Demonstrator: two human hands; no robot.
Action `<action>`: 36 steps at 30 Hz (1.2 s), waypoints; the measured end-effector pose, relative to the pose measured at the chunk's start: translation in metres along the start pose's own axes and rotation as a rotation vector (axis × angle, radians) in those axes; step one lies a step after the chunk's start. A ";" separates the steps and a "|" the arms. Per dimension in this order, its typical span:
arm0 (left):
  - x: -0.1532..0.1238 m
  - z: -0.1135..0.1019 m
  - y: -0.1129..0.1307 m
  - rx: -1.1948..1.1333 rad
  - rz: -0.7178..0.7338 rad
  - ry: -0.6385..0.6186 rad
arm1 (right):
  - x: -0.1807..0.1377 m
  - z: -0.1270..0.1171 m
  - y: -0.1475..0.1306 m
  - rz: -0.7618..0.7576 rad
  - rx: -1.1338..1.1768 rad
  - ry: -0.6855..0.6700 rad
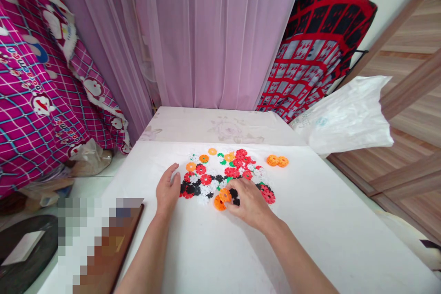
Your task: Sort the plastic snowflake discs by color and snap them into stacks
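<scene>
A spread of flower-shaped plastic discs (206,179) in red, white, black, green and orange lies on the white table. My right hand (250,200) pinches an orange disc (225,195) between thumb and fingers at the near edge of the spread. Just below and left of it is another orange disc (219,203), partly overlapped by the first; whether the two touch, I cannot tell. Along the left side of the discs rests my left hand (168,189), fingers stretched forward and thumb apart, with nothing in it. Some discs are hidden behind my right hand.
Right of the spread sits a separate group of orange discs (277,161). A white plastic bag (347,119) hangs at the table's right edge. Purple curtains (220,32) stand behind the table (310,220). A brown-edged object (127,243), partly pixelated, lies at the lower left.
</scene>
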State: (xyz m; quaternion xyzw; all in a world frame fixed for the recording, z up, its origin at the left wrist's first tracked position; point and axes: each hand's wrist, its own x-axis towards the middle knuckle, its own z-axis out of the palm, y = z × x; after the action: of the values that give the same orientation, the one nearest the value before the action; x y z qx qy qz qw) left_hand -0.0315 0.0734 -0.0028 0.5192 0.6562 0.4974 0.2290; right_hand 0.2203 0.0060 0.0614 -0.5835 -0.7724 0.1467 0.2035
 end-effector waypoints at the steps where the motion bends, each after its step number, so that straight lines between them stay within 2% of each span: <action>1: 0.000 0.000 0.000 0.000 -0.001 0.001 | -0.002 0.000 -0.002 -0.006 -0.017 -0.010; 10: -0.001 -0.001 0.002 -0.001 0.006 0.009 | -0.001 0.009 -0.010 -0.052 -0.141 -0.112; 22: -0.001 -0.003 0.003 0.012 -0.011 0.006 | -0.014 0.003 -0.006 0.059 -0.128 -0.110; 29: -0.001 -0.003 0.006 0.027 -0.034 -0.007 | -0.021 0.004 -0.005 0.064 -0.241 -0.239; 36: -0.002 -0.003 0.007 0.017 -0.039 0.006 | -0.019 0.002 -0.004 0.085 -0.240 -0.226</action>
State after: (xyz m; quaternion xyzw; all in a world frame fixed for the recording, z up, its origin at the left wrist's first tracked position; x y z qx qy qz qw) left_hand -0.0305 0.0704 0.0041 0.5069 0.6708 0.4890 0.2323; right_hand 0.2204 -0.0132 0.0584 -0.6157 -0.7768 0.1264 0.0379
